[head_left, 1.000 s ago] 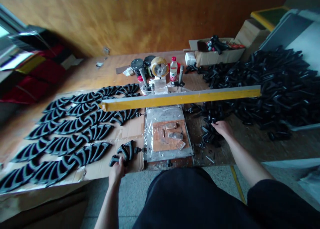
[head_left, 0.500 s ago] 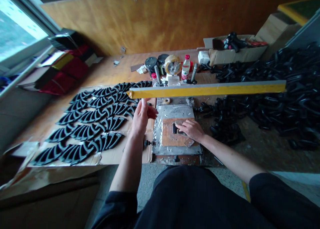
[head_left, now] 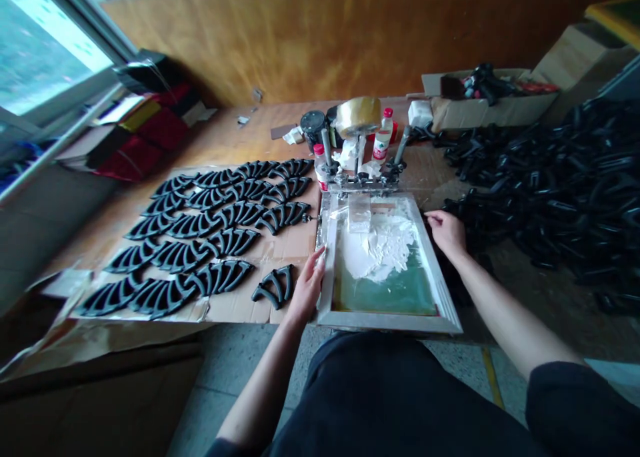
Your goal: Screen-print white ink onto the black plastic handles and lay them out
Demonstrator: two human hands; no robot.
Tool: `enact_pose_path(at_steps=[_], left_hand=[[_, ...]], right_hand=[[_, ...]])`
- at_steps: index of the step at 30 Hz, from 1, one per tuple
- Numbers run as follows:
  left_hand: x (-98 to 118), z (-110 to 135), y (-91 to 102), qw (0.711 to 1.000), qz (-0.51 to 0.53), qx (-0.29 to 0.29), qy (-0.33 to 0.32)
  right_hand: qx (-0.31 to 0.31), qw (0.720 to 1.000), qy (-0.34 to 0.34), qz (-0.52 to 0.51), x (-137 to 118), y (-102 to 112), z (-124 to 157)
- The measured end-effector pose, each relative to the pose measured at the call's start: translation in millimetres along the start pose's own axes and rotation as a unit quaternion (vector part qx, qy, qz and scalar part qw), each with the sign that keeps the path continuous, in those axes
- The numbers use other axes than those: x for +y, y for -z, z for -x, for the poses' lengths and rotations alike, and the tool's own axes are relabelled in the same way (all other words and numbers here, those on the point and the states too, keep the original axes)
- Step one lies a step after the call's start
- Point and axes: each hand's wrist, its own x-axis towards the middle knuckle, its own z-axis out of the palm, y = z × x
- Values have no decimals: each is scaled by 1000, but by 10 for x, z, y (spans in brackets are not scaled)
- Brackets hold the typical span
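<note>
A screen-printing frame (head_left: pixel 390 320) lies low over the work stand, with white paste (head_left: pixel 380 250) smeared on its green mesh. A clear block (head_left: pixel 359 215) stands at the far part of the mesh. My left hand (head_left: pixel 309 284) is at the frame's left side bar, fingers bent along the edge. Right of the frame, my right hand (head_left: pixel 447 234) is closed, fingertips together near the side bar; anything in them is too small to see. Several curved black plastic parts (head_left: pixel 274 287) lie left of my left hand. Whatever lies under the mesh is hidden.
Rows of curved black parts (head_left: pixel 165 294) cover the cardboard at left. A heap of black parts (head_left: pixel 560 184) fills the right side. Behind the frame stand metal posts, a tape roll (head_left: pixel 359 115) and bottles (head_left: pixel 383 137). An open carton (head_left: pixel 465 114) sits farther back.
The frame has swung down from its raised position and covers the base plate. My right hand has left the small black piece on the plate and moved right. My left hand has come down.
</note>
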Motion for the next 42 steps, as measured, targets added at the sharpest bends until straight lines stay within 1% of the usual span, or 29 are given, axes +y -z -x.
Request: enact_pose_path(at_steps=[1, 2, 3, 4, 5, 7, 9, 11, 12, 13, 15, 17, 18, 19, 20, 21, 23, 24, 25, 27, 29, 30, 31, 33, 35, 37, 38, 40, 42], left_hand=[[-148, -29, -35, 1000, -8, -10, 20], [-282, -70, -69, 999, -23, -19, 37], [-395, -115, -99, 997, -45, -22, 50], [-486, -160, -121, 996, -67, -21, 58], [-555, -201, -135, 994, -86, -21, 60], [-633, -259, -144, 993, -101, -23, 59], [-659, -284, -139, 993, -94, -28, 62], [-661, -287, -132, 994, -77, -32, 69], [-660, -285, -131, 995, -69, -32, 72], [-658, -282, -131, 995, -62, -30, 74], [-652, -280, -134, 995, -54, -26, 75], [-645, -280, -137, 996, -49, -23, 76], [-642, -281, -138, 996, -46, -22, 77], [-638, -282, -138, 996, -44, -21, 78], [-635, -282, -138, 996, -42, -21, 78], [-633, -282, -136, 996, -42, -22, 77], [-632, -279, -130, 996, -44, -29, 73], [-633, -276, -126, 996, -46, -34, 70], [-636, -273, -123, 996, -47, -39, 65], [-645, -266, -120, 996, -48, -46, 56], [-645, -261, -119, 996, -49, -48, 51], [-634, -258, -116, 996, -51, -50, 51], [-611, -255, -109, 996, -51, -51, 52], [-517, -241, -72, 995, -52, -59, 55], [-346, -211, -3, 994, -50, -80, 53], [-114, -166, 84, 993, -40, -107, 42], [16, -142, 127, 992, -30, -115, 33], [279, -103, 196, 994, 3, -110, 11], [527, -96, 228, 996, 46, -72, -14]], right_hand=[[29, 999, -13, -1, -59, 17, -92], [52, 999, -5, 0, -168, 7, -184], [65, 998, 22, 4, -318, -27, -270], [65, 996, 61, 12, -495, -77, -344], [51, 993, 105, 24, -679, -138, -402], [-17, 985, 165, 57, -999, -266, -443], [-99, 977, 172, 80, -1176, -368, -363], [-148, 966, 189, 92, -1188, -417, -176], [-160, 959, 216, 93, -1148, -416, -62], [-169, 948, 255, 89, -1091, -396, 50], [-194, 917, 342, 71, -966, -315, 222], [-225, 888, 397, 53, -882, -212, 281], [-238, 882, 404, 47, -865, -170, 269], [-245, 883, 398, 44, -864, -144, 240], [-242, 892, 380, 42, -875, -139, 206], [-225, 906, 357, 42, -892, -155, 182], [-166, 932, 320, 46, -916, -242, 201], [-135, 937, 317, 52, -915, -299, 252], [-112, 937, 327, 55, -901, -354, 326], [-98, 926, 360, 48, -849, -427, 491], [-117, 922, 368, 27, -808, -429, 577], [-129, 927, 353, 17, -809, -410, 562], [-136, 935, 327, 9, -829, -384, 501], [-124, 956, 265, 1, -922, -323, 267], [-88, 973, 214, 6, -1027, -244, -54], [-53, 982, 181, 19, -1051, -108, -371], [-37, 986, 163, 23, -1009, -10, -506], [11, 994, 108, 21, -812, 229, -698], [70, 997, 32, 1, -516, 455, -770]])
